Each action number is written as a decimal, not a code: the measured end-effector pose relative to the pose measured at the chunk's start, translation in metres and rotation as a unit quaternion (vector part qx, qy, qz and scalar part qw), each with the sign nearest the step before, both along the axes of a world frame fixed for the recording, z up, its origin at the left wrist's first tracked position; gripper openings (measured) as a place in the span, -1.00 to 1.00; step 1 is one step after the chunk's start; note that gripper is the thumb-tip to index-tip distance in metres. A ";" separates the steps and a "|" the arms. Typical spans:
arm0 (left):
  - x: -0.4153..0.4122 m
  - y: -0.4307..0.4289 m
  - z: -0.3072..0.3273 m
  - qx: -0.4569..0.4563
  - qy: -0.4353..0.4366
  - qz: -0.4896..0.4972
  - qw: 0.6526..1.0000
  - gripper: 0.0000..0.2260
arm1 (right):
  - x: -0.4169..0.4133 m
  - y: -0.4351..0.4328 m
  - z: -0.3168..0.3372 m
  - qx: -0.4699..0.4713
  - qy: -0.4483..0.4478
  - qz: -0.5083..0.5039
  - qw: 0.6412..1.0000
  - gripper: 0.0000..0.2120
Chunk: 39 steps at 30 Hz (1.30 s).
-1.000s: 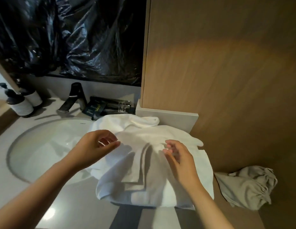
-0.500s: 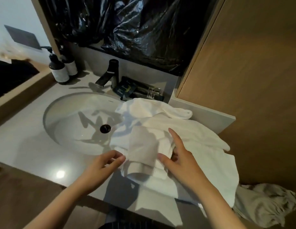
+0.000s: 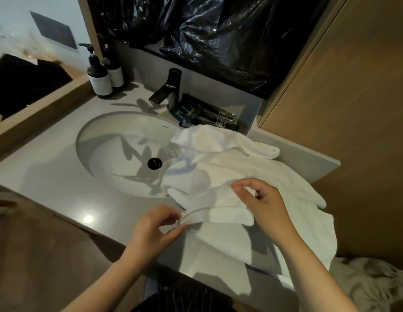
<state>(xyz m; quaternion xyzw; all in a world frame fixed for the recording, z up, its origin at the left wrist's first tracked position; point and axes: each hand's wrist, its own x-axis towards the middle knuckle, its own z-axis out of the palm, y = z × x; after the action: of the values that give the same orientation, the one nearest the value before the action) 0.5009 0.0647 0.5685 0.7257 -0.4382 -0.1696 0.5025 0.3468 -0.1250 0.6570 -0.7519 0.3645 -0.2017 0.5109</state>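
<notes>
**Squaring up a towel fold at the basin**

The pale table is carrying everything here, with the round sink sunk into it. A white towel is lying bunched across the table's right half. Its left edge is drooping over the sink rim and its near part is hanging off the front edge.

Both hands are working on a folded flap at the near side of the towel. The right hand is resting on the flap's right side with its fingers curled, and it appears to be gripping the upper edge. The left hand is pinching the flap's near-left hem between thumb and fingertips.

To do this step well, I judge that both hands should be drawing the flap taut between them. That way the hem is running straight before it is laid down. The corners should be lining up on the layer beneath. The part sagging into the sink should be lifted back onto the table, or it risks dragging the fold crooked.
</notes>
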 end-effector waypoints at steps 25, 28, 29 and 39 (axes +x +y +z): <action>0.004 0.007 0.018 0.072 0.117 -0.013 0.990 -0.89 | -0.015 -0.007 -0.002 0.019 -0.033 -0.027 0.999 -0.91; 0.000 0.002 0.019 0.070 0.199 -0.025 0.977 -0.82 | -0.035 -0.011 -0.008 -0.006 0.020 -0.026 0.999 -0.91; 0.001 0.002 0.020 0.076 0.228 -0.037 0.970 -0.77 | -0.042 -0.012 -0.010 -0.016 0.047 -0.022 0.999 -0.88; 0.009 -0.011 0.022 0.176 0.657 0.008 0.733 -0.74 | -0.062 -0.007 -0.015 -0.034 0.085 -0.013 0.996 -0.80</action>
<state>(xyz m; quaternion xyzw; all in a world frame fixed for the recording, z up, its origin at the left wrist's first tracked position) 0.5099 0.0536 0.5910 0.5124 0.0454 -0.6743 0.5298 0.2846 -0.1324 0.6418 -0.7785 0.4096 -0.1562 0.4492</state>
